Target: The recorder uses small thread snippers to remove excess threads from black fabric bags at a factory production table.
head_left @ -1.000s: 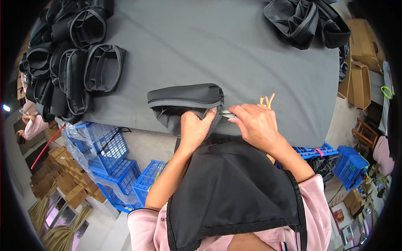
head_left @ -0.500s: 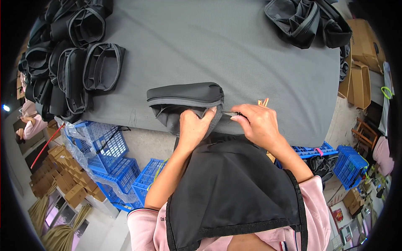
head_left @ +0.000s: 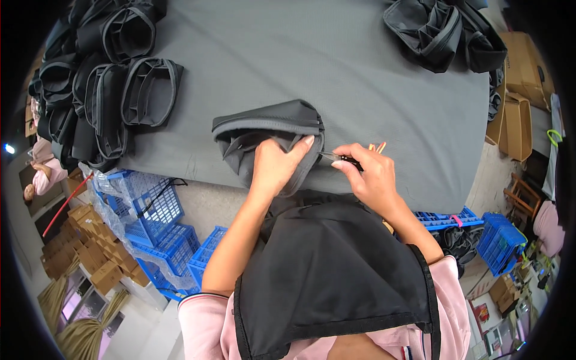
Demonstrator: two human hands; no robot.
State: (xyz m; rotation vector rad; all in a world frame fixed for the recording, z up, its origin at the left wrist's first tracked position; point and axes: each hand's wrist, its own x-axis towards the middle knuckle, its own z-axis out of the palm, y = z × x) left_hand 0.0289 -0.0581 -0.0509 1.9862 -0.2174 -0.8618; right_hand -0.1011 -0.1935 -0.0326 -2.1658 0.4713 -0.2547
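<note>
A black zippered pouch [head_left: 273, 114] with grey trim stands at the near part of the grey-covered table, its mouth toward me. My left hand [head_left: 276, 165] reaches into the mouth and grips the right side, thumb near the seam; the other fingers are hidden inside. My right hand [head_left: 372, 174] is closed on small thread snips [head_left: 348, 159] with black handles and metal blades. Their tips point left at the pouch's right edge; whether they touch it I cannot tell. Something thin and orange-yellow [head_left: 378, 147] sticks out beyond my right fingers, its kind unclear.
Several similar pouches [head_left: 150, 93] are heaped at the table's left, and more dark pouches [head_left: 426, 36] lie at the far right. Blue plastic crates [head_left: 162, 240] stand below the left edge, another crate [head_left: 501, 240] at right. Cardboard boxes [head_left: 516, 126] stand beyond the right edge.
The pouch has tilted, its top right corner rising and its mouth turning more toward me. My right hand has tipped the snips, so more of their black handles shows.
</note>
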